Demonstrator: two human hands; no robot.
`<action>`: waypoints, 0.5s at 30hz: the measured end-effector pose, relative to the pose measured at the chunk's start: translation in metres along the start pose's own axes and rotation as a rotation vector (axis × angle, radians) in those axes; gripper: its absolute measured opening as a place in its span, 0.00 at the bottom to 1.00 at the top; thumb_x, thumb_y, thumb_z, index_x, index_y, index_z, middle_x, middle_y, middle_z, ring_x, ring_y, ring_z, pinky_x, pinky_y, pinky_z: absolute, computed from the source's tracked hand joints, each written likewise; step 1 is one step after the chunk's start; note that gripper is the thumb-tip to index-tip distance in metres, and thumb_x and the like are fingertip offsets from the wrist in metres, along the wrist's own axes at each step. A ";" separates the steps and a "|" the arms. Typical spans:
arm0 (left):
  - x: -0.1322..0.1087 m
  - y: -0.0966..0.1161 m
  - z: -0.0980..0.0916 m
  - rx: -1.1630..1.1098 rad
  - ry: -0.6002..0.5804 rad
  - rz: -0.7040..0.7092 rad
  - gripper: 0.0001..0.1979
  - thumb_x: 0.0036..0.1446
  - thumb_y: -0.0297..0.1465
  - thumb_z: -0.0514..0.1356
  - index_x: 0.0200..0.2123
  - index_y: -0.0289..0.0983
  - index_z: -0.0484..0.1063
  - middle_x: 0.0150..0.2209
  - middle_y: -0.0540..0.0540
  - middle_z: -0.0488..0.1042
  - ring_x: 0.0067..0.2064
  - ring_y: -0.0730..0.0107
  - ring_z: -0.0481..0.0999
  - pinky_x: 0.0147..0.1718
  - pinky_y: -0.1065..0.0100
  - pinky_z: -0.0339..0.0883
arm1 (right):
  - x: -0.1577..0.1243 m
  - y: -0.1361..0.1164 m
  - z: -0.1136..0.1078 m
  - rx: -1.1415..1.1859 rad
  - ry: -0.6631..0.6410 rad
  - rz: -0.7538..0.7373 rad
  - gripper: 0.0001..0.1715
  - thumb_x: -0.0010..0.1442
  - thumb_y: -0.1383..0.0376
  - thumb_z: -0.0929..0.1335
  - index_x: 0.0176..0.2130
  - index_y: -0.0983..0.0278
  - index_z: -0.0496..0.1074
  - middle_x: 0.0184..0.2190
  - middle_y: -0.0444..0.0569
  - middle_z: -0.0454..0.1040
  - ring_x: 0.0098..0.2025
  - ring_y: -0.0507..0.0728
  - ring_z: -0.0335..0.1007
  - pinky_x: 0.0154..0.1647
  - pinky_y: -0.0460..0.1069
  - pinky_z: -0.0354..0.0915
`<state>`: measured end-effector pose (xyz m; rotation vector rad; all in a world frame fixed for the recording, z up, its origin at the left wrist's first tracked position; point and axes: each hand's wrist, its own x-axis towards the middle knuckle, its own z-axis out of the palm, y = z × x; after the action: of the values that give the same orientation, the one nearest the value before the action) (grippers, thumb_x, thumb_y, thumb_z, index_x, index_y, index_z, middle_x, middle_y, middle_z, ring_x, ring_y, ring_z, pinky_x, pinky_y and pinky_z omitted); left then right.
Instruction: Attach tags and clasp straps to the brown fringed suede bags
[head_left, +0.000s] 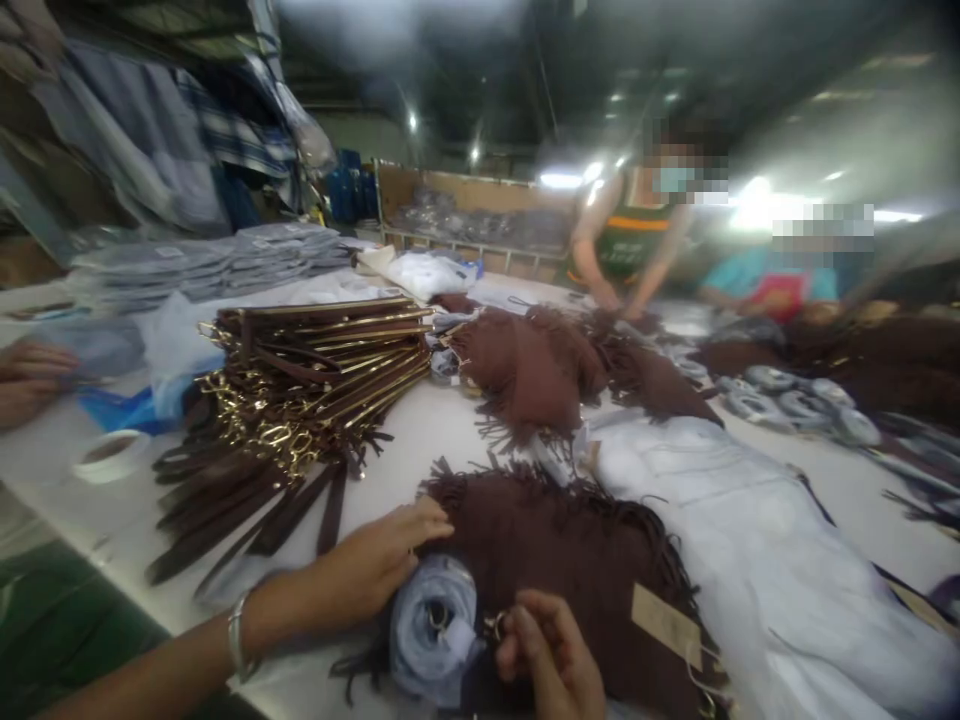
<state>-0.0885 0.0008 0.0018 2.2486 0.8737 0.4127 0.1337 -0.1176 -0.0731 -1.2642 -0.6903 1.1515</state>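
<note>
Factory workshop, white worktable [420,428], heaped brown straps [311,352], stacked grey goods [217,264], aproned co-worker [634,244]

Tape roll [112,456]: lies flat near the left edge of the table [416,430]. Blue plastic [127,410]: just behind the tape roll. Grey stack [217,265]: flat pieces, far left of the table. Cloths [142,130]: hung at upper left, one checked. Bin [397,185]: behind the table; brown panels, grey contents. Lamps [561,181]: lit, blurred. Co-worker [634,245]: masked, across the table. Floor [52,610]: green, lower left.
</note>
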 end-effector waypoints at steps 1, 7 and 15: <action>-0.005 0.002 -0.001 0.015 -0.052 0.030 0.23 0.64 0.24 0.49 0.60 0.43 0.66 0.62 0.46 0.65 0.64 0.63 0.61 0.65 0.62 0.51 | -0.002 -0.004 0.000 -0.045 0.007 -0.018 0.25 0.56 0.45 0.71 0.40 0.64 0.70 0.22 0.43 0.74 0.21 0.51 0.67 0.23 0.43 0.65; -0.019 0.019 -0.001 0.082 -0.099 -0.093 0.22 0.62 0.36 0.59 0.59 0.41 0.68 0.57 0.43 0.70 0.59 0.58 0.68 0.61 0.60 0.57 | -0.030 -0.002 0.012 -0.495 0.112 -0.333 0.27 0.60 0.47 0.68 0.49 0.64 0.70 0.37 0.52 0.75 0.30 0.54 0.74 0.28 0.44 0.70; -0.034 0.049 0.018 0.047 -0.004 -0.293 0.09 0.56 0.35 0.60 0.40 0.39 0.71 0.32 0.49 0.75 0.34 0.62 0.75 0.33 0.67 0.66 | -0.067 0.026 0.029 -0.600 -0.026 -0.462 0.50 0.58 0.43 0.68 0.66 0.66 0.52 0.55 0.61 0.70 0.46 0.63 0.77 0.40 0.49 0.76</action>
<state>-0.0810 -0.0579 0.0218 2.1178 1.2007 0.2541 0.0787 -0.1712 -0.0793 -1.4709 -1.3336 0.5910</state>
